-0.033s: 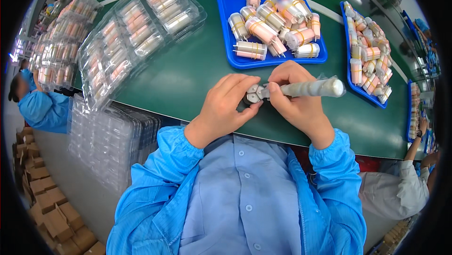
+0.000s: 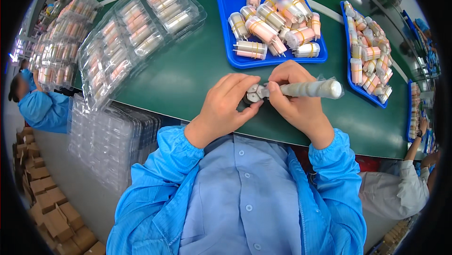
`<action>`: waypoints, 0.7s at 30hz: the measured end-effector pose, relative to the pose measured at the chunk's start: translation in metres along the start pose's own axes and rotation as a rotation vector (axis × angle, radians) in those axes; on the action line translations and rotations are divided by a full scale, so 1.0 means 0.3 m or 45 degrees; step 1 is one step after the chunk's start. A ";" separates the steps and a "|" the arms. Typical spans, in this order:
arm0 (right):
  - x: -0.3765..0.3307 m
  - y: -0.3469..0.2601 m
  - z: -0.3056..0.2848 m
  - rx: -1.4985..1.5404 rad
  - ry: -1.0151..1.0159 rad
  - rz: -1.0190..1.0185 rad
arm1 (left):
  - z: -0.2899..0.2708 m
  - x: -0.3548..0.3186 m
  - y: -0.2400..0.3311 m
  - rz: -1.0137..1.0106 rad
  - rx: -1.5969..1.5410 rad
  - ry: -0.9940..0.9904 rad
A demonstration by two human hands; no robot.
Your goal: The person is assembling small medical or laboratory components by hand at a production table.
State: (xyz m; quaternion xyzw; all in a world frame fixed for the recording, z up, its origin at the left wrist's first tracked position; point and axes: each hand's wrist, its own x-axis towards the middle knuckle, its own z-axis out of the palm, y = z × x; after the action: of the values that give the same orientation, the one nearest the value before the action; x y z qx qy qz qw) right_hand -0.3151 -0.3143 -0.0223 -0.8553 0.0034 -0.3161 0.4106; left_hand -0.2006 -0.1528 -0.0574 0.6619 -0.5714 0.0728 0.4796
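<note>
My left hand (image 2: 227,104) is closed around a small bundle of metal cylinders (image 2: 254,93), whose round ends face up between thumb and fingers. My right hand (image 2: 297,102) grips a hand tool with a thick pale handle (image 2: 313,88), partly wrapped in clear film. The tool lies nearly level, its narrow end at the top of the bundle; the exact contact is hidden by my fingers. Just beyond my hands, a blue tray (image 2: 239,61) holds loose bundles of pink and grey cylinders (image 2: 261,29) with yellow bands, some with metal prongs.
Clear blister trays (image 2: 136,50) filled with similar bundles lie on the green table (image 2: 188,71) at left. Another full blue tray (image 2: 353,83) stands at right. Stacked clear trays (image 2: 101,142) sit below the table's left edge, cardboard boxes (image 2: 56,222) on the floor. Co-workers are at both sides.
</note>
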 end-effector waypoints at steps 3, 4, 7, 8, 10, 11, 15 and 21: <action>0.001 0.000 0.006 0.035 0.018 0.059 | 0.003 -0.001 -0.005 -0.005 -0.006 -0.009; 0.002 0.001 0.006 0.016 0.015 0.054 | 0.002 -0.001 -0.004 -0.011 -0.010 -0.008; 0.003 0.000 0.004 -0.019 -0.004 0.055 | -0.002 0.002 0.003 -0.027 -0.016 -0.008; 0.003 -0.002 0.003 -0.016 -0.016 0.066 | -0.002 0.003 0.006 -0.031 -0.016 -0.009; 0.001 -0.005 0.006 -0.003 -0.035 0.092 | -0.003 0.007 0.009 -0.029 -0.017 -0.002; 0.000 -0.005 0.010 0.007 -0.041 0.108 | -0.002 0.010 0.009 -0.022 -0.019 0.006; -0.005 0.003 0.019 0.048 -0.047 0.117 | -0.004 0.006 0.016 -0.100 0.064 -0.031; -0.011 0.033 0.015 0.158 -0.010 0.129 | 0.017 0.000 0.004 -0.127 0.052 0.019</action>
State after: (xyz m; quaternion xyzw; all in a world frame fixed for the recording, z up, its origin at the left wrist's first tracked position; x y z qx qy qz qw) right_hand -0.3127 -0.3168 -0.0330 -0.8282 0.0257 -0.2911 0.4783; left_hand -0.2040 -0.1563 -0.0595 0.6987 -0.5326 0.0656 0.4732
